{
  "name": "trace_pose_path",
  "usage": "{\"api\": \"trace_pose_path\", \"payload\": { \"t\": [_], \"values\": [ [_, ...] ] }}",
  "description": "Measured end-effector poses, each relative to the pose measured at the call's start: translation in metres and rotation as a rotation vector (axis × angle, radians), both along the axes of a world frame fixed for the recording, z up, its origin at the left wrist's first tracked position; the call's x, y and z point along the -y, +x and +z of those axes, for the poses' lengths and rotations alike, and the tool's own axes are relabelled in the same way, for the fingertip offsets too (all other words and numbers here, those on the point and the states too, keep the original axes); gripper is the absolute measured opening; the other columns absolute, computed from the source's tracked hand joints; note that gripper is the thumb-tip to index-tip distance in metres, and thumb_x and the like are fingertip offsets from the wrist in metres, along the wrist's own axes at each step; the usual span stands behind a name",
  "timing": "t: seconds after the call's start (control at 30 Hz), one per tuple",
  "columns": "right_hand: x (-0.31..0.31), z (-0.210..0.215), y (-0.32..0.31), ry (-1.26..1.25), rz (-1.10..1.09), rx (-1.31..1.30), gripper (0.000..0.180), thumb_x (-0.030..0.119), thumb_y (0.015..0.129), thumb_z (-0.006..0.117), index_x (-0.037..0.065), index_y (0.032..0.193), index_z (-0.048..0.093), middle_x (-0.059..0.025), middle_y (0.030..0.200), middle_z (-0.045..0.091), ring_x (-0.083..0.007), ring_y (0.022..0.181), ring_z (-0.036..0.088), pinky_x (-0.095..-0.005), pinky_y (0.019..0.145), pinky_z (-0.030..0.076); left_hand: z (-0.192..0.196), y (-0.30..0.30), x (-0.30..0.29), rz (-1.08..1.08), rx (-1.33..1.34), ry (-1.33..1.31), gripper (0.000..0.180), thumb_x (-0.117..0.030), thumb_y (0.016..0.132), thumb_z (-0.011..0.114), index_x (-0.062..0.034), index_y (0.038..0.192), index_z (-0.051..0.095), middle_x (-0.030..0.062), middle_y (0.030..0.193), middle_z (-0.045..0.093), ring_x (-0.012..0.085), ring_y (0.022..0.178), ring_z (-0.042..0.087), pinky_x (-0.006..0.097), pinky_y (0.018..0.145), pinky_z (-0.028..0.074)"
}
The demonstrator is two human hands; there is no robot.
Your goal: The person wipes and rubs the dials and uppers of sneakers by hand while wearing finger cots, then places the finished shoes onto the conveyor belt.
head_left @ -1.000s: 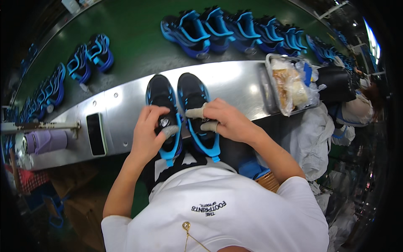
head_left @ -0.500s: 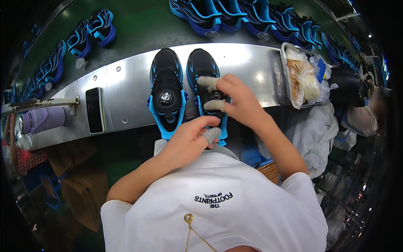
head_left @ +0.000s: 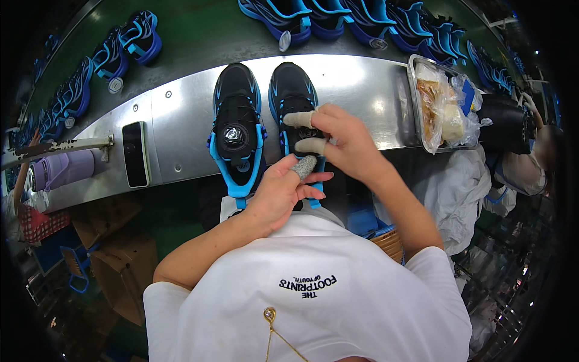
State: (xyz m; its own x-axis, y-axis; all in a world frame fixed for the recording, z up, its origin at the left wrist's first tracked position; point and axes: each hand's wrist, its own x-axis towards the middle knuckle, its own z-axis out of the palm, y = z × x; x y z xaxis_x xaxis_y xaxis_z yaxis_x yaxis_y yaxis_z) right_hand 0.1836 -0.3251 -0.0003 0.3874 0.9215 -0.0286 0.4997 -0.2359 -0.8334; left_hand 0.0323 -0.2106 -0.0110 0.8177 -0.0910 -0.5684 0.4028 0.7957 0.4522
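Two black sneakers with bright blue trim stand side by side, toes pointing away from me. The left sneaker (head_left: 236,90) shows a round dial on its tongue, and no hand is on it. Across the tongue of the right sneaker (head_left: 292,84) lies my right hand (head_left: 341,139), its thumb and a finger in beige finger covers, closed on the upper and hiding most of the dial. At that shoe's heel collar is my left hand (head_left: 280,193), fingers stretched and apart. Its grey-covered digit (head_left: 305,168) reaches toward the collar opening.
The sneakers rest on a metal ledge (head_left: 187,133) beside a green conveyor (head_left: 199,36) carrying more sneakers (head_left: 277,18). A phone (head_left: 136,155) and a purple bottle (head_left: 66,169) are at left. A metal tray (head_left: 415,102) with plastic-wrapped items stands at right. Cardboard boxes (head_left: 123,277) are below left.
My left hand has turned and its fingers have spread at the heel, with the grey-covered digit moving up toward the collar. My right hand stays on the right sneaker.
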Motion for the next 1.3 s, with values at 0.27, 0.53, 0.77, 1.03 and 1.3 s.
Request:
{"api": "trace_pose_path", "payload": {
  "t": [0.27,0.53,0.77,1.03,1.3],
  "values": [
    [0.003,-0.013,0.006,0.067,0.034,0.048,0.060,0.011,0.074,0.074,0.012,0.133,0.061,-0.0070,0.098,0.063,-0.0190,0.090,0.056,-0.0298,0.078,0.046,0.003,0.001,0.001,-0.015,-0.029,0.030,0.026,-0.010,0.103,0.042,0.0010,0.124,0.051,0.0109,0.122,0.056,0.0250,0.117,0.059,0.030,0.076,0.058],
    [0.001,-0.010,0.007,0.125,-0.018,-0.040,0.061,0.009,0.075,0.073,0.013,0.134,0.060,-0.0072,0.106,0.066,-0.0210,0.096,0.058,-0.0293,0.085,0.045,0.005,0.004,0.001,-0.001,-0.030,0.041,0.025,-0.008,0.102,0.042,0.0016,0.124,0.051,0.0119,0.125,0.055,0.0241,0.116,0.060,0.030,0.077,0.058],
    [-0.002,-0.004,-0.006,0.024,-0.126,0.033,0.057,0.008,0.075,0.072,0.012,0.131,0.063,-0.0067,0.107,0.068,-0.0216,0.089,0.057,-0.0314,0.084,0.047,0.005,0.005,0.003,0.027,-0.029,0.040,0.025,-0.008,0.102,0.042,0.0013,0.123,0.051,0.0115,0.123,0.056,0.0239,0.117,0.059,0.031,0.077,0.058],
    [-0.001,-0.024,-0.024,0.158,-0.269,0.217,0.047,0.008,0.075,0.073,0.012,0.122,0.069,-0.0044,0.086,0.054,-0.0200,0.081,0.055,-0.0302,0.075,0.046,-0.001,0.004,0.004,0.020,-0.019,0.044,0.025,-0.010,0.103,0.041,0.0001,0.123,0.052,0.0097,0.120,0.057,0.0236,0.116,0.059,0.032,0.077,0.058],
    [0.000,-0.014,-0.012,0.151,-0.188,-0.098,0.043,0.011,0.075,0.073,0.010,0.117,0.068,-0.0076,0.084,0.052,-0.0245,0.083,0.049,-0.0335,0.075,0.045,0.002,0.004,0.001,0.041,-0.007,-0.019,0.025,-0.012,0.103,0.042,-0.0006,0.123,0.052,0.0095,0.120,0.058,0.0224,0.112,0.060,0.033,0.080,0.057]
  ]
}}
